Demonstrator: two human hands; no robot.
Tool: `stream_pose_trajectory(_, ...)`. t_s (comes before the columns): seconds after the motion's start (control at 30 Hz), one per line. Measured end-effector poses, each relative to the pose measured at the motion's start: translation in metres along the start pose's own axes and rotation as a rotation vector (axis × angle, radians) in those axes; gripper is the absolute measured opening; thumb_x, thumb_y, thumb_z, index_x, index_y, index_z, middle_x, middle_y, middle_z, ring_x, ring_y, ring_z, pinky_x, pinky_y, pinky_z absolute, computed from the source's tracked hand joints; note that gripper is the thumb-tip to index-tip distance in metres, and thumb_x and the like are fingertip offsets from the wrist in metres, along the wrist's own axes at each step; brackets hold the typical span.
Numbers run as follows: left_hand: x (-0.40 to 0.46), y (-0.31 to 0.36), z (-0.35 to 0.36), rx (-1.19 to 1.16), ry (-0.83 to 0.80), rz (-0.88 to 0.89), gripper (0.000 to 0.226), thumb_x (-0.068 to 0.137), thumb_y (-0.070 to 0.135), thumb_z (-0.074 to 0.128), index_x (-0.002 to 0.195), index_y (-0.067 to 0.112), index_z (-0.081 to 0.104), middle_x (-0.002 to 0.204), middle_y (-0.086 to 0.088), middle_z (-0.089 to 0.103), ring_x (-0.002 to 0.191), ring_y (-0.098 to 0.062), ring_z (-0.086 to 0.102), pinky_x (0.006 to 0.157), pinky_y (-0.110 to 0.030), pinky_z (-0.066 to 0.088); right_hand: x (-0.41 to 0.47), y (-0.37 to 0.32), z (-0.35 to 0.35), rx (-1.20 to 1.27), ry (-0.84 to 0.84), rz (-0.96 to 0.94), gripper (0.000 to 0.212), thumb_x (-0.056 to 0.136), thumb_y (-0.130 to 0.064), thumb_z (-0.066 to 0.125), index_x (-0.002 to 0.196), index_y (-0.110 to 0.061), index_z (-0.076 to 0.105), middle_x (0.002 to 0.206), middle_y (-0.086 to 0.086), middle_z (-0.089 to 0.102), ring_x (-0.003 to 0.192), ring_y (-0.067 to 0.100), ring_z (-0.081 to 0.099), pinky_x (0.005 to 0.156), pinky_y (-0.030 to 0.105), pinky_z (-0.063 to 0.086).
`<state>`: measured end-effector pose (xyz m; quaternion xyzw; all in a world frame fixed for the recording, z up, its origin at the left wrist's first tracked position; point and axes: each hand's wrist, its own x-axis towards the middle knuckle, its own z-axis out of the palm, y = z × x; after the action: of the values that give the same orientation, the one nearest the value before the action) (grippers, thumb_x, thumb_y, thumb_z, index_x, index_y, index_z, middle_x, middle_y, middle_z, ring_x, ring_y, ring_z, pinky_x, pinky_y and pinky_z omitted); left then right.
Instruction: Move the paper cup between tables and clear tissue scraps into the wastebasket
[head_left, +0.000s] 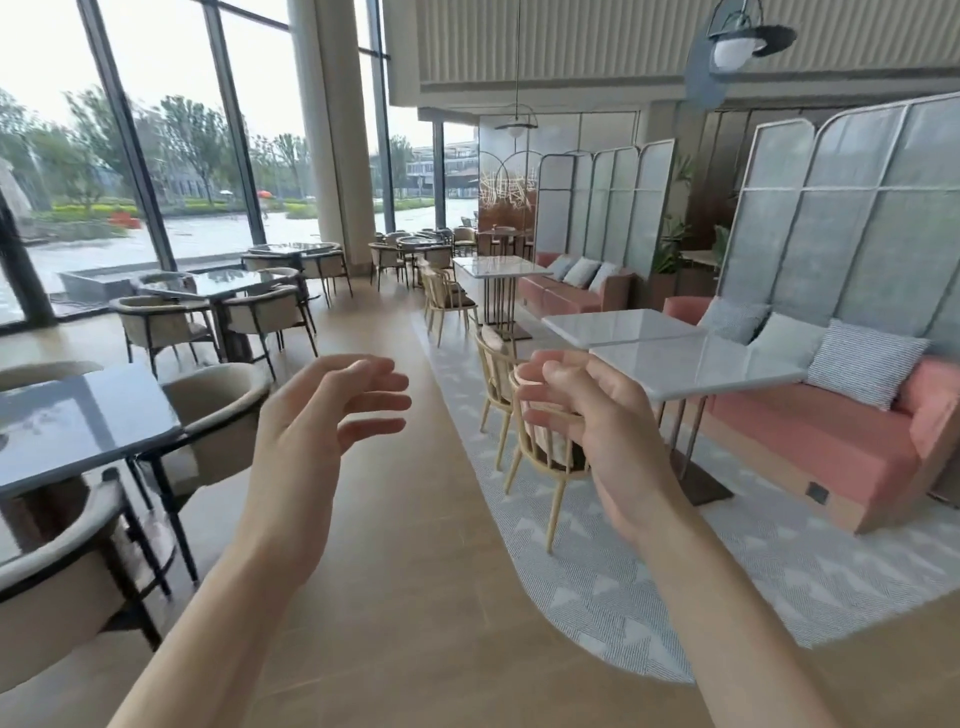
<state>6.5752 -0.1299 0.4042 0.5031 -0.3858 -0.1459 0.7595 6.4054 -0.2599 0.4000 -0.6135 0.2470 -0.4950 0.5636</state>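
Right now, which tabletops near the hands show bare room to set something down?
The dark table on the left shows a bare top, hemmed by padded chairs. The white table beside the pink sofa is bare too. Both the left hand and right hand hold nothing.

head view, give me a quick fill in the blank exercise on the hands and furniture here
1. Both hands, left hand and right hand, hold ____.
2. The sofa on the right is ____ in colour.
3. The rug lies under the ____ chairs.
4. The dark table stands on the person's ____ side.

Missing words: nothing; pink; wooden; left
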Motion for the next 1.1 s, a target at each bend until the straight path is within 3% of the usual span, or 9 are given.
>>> stream_pose_trajectory(0.23, 0.173, -0.113, 0.013, 0.016, 0.023, -0.001, 0.025, 0.102, 0.007, 0.052, 0.093, 0.007, 0.075, 0.092, -0.012, 0.077, 0.089, -0.030, 0.075, 0.078, -0.038, 0.059, 0.196, 0.102, 0.035, 0.059, 0.002, 0.013, 0.018, 0.101, -0.020, 0.062, 0.110, -0.011, 0.074, 0.108, 0.005, 0.078, 0.102, 0.020, 0.075, 0.092, 0.038, 0.061)
stream_pose_trajectory(0.47, 0.350, -0.177, 0.005, -0.020, 0.086, 0.037, 0.021, 0.088, 0.019, 0.059, 0.082, 0.017, 0.079, 0.087, -0.013, 0.077, 0.085, -0.027, 0.076, 0.069, -0.027, 0.060, 0.385, 0.152, 0.097, 0.076, -0.078, 0.031, 0.015, 0.100, -0.017, 0.063, 0.108, -0.011, 0.074, 0.110, 0.011, 0.077, 0.101, 0.022, 0.075, 0.087, 0.034, 0.062)
stream_pose_trajectory(0.63, 0.457, -0.232, -0.011, -0.028, 0.102, 0.054, 0.022, 0.088, 0.015, 0.058, 0.079, 0.017, 0.079, 0.082, -0.011, 0.076, 0.081, -0.027, 0.075, 0.069, -0.028, 0.059, 0.487, 0.204, 0.144, 0.090, -0.084, 0.026, 0.014, 0.098, -0.016, 0.064, 0.109, -0.012, 0.071, 0.110, 0.014, 0.076, 0.101, 0.026, 0.075, 0.088, 0.039, 0.063)
stream_pose_trajectory(0.8, 0.571, -0.312, -0.025, -0.019, 0.049, 0.020, 0.021, 0.084, 0.021, 0.059, 0.079, 0.020, 0.079, 0.085, -0.011, 0.077, 0.085, -0.028, 0.076, 0.072, -0.030, 0.060, 0.591, 0.266, 0.197, 0.071, -0.066, 0.007, 0.026, 0.084, -0.030, 0.066, 0.106, -0.016, 0.070, 0.108, 0.011, 0.076, 0.099, 0.023, 0.075, 0.085, 0.034, 0.063)
stream_pose_trajectory(0.97, 0.720, -0.372, -0.035, -0.029, -0.005, -0.038, 0.021, 0.098, 0.007, 0.056, 0.089, 0.010, 0.075, 0.084, -0.010, 0.077, 0.085, -0.027, 0.075, 0.079, -0.041, 0.057, 0.713, 0.305, 0.247, 0.020, 0.015, 0.005, 0.011, 0.100, -0.017, 0.063, 0.107, -0.016, 0.071, 0.108, 0.010, 0.077, 0.102, 0.024, 0.075, 0.090, 0.038, 0.062)
stream_pose_trajectory(1.1, 0.826, -0.399, -0.023, -0.052, -0.095, -0.019, 0.019, 0.097, 0.007, 0.056, 0.090, 0.009, 0.074, 0.081, -0.008, 0.076, 0.084, -0.026, 0.074, 0.076, -0.037, 0.060, 0.802, 0.320, 0.278, 0.005, 0.081, -0.029, 0.016, 0.093, -0.025, 0.064, 0.104, -0.017, 0.072, 0.103, 0.006, 0.078, 0.097, 0.020, 0.076, 0.084, 0.032, 0.063)
